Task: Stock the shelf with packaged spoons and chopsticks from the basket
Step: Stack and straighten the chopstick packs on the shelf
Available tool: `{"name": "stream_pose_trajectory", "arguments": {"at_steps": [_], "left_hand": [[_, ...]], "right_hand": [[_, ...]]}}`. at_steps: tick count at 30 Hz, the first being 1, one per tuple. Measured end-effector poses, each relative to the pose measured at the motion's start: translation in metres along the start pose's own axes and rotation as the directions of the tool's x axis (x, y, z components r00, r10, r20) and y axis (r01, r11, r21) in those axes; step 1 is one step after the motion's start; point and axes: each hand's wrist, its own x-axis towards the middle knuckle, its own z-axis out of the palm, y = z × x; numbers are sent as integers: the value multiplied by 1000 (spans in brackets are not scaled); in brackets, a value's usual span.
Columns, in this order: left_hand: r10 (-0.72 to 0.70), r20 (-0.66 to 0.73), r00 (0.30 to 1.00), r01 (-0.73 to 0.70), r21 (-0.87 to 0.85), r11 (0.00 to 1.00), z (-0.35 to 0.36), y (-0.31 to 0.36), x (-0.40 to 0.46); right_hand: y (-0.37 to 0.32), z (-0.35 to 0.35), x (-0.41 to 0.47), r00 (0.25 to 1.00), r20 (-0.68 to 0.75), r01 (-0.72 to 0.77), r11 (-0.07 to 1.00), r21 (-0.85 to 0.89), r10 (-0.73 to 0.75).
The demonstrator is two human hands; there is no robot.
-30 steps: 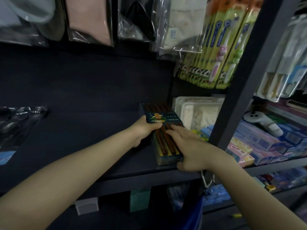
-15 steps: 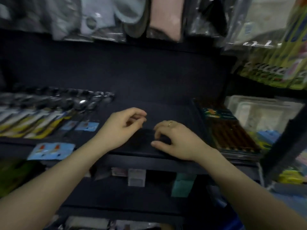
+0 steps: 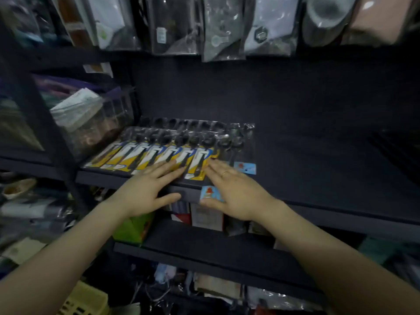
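Observation:
Several packaged spoons [image 3: 159, 153] with yellow and white cards lie in a row on the dark shelf [image 3: 318, 169]. My left hand [image 3: 147, 187] rests flat, fingers spread, on the near ends of the packs, thumb over the shelf edge. My right hand [image 3: 231, 189] lies flat beside it, fingertips at the rightmost yellow pack [image 3: 200, 162]. Spoon packs with blue cards [image 3: 245, 167] lie under and beside that hand; one blue card [image 3: 210, 193] hangs over the shelf's front edge. Neither hand grips anything.
A yellow basket [image 3: 84, 301] shows at the bottom left. Bagged goods [image 3: 222, 26] hang above the shelf. A clear bin with bagged items [image 3: 91, 123] stands left of the spoons. Boxes [image 3: 204, 217] sit on the lower shelf.
My view and both hands have swung left from the chopstick packs to the spoon row. Both hands, loosely curled half a second ago, now lie flat on the spoon packs.

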Motion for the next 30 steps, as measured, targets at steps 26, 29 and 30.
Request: {"name": "stream_pose_trajectory", "arguments": {"at_steps": [26, 29, 30], "left_hand": [[208, -66, 976, -211, -37, 977, 6, -58, 6], [205, -81, 975, -210, -57, 976, 6, -61, 5], [209, -86, 974, -215, -57, 975, 7, -62, 5]], "right_hand": [[-65, 8, 63, 986, 58, -139, 962, -236, 157], [-64, 9, 61, 986, 54, -140, 960, -243, 157], [-63, 10, 61, 985, 50, -152, 959, -240, 168]]}}
